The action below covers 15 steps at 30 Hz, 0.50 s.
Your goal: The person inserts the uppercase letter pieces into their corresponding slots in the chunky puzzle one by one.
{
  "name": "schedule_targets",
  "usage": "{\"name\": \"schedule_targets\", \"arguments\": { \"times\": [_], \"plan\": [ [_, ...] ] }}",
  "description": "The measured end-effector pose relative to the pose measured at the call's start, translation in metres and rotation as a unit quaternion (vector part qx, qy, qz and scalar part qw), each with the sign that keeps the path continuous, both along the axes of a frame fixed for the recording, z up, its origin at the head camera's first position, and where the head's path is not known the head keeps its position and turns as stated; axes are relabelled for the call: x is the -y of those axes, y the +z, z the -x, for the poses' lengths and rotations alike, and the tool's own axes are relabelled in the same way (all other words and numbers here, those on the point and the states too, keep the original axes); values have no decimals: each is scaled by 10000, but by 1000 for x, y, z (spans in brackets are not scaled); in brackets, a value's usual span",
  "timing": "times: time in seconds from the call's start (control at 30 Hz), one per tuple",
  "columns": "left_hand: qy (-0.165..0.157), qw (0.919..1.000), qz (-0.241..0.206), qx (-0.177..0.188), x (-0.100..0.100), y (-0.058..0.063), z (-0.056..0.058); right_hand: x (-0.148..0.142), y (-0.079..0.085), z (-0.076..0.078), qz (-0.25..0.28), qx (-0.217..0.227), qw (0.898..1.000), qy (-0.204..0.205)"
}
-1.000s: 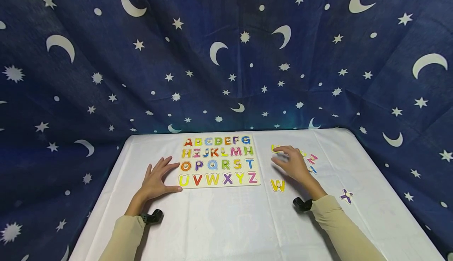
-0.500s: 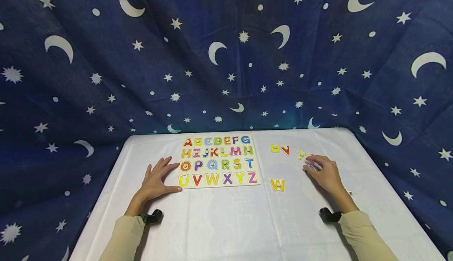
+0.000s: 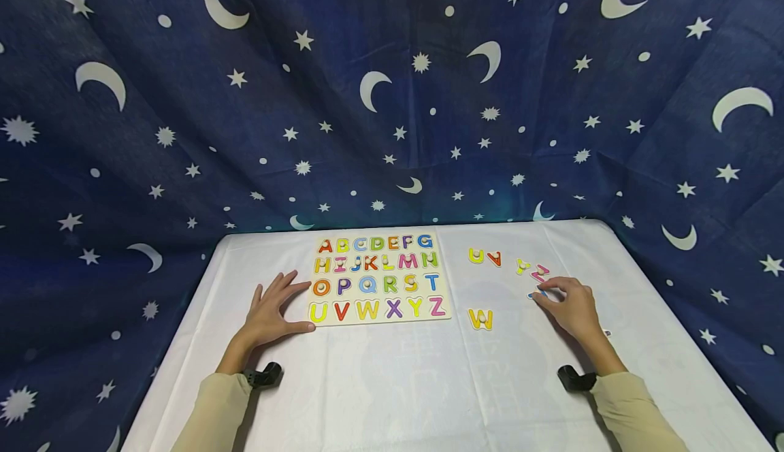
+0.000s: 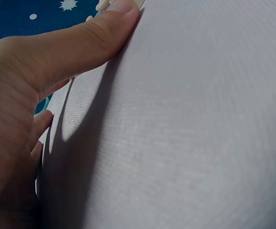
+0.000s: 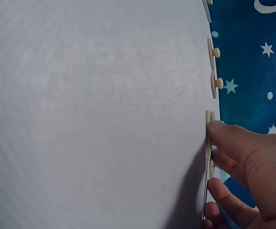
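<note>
A wooden alphabet puzzle board (image 3: 382,327) lies on the white-covered table; several letters have knobs, while T and the bottom row show bare coloured recesses. My left hand (image 3: 267,312) rests at the board's left edge, fingers spread, with its thumb at the near left corner. On the right, my right hand (image 3: 574,307) pinches a small blue letter piece (image 3: 531,295), largely hidden under the fingertips. The pink Z piece (image 3: 540,273) lies just beyond those fingers. In the right wrist view, the thumb (image 5: 219,129) touches a piece seen edge-on.
Loose yellow U (image 3: 476,256), red V (image 3: 494,259) and yellow Y (image 3: 522,266) pieces lie beyond the right hand. A yellow-orange W piece (image 3: 480,319) is right of the board. Part of another piece (image 3: 607,333) shows beside the right wrist. A starry blue cloth (image 3: 392,152) hangs behind.
My right hand has moved right, away from the U and V pieces, then down onto the blue letter piece. The left hand and the board have stayed put.
</note>
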<state>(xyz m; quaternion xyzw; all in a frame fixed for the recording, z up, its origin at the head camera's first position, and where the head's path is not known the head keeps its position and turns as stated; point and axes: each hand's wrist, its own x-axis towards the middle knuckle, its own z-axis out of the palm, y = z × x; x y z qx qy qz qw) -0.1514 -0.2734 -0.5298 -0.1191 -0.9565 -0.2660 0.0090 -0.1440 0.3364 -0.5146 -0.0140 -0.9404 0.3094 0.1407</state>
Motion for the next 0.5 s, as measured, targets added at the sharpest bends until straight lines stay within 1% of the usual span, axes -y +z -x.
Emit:
{"name": "schedule_targets", "arguments": {
  "times": [0.17,0.37,0.5],
  "plan": [
    [11,10000,1,2,0,1,0,3,1,-1,92,-174,9997,-166],
    [17,10000,-11,28,-1,1,0,7,1,-1,277,-158,9987,-385],
    [11,10000,-4,10,0,1,-1,10,1,0,442,-295,9980,-348]
  ]
}}
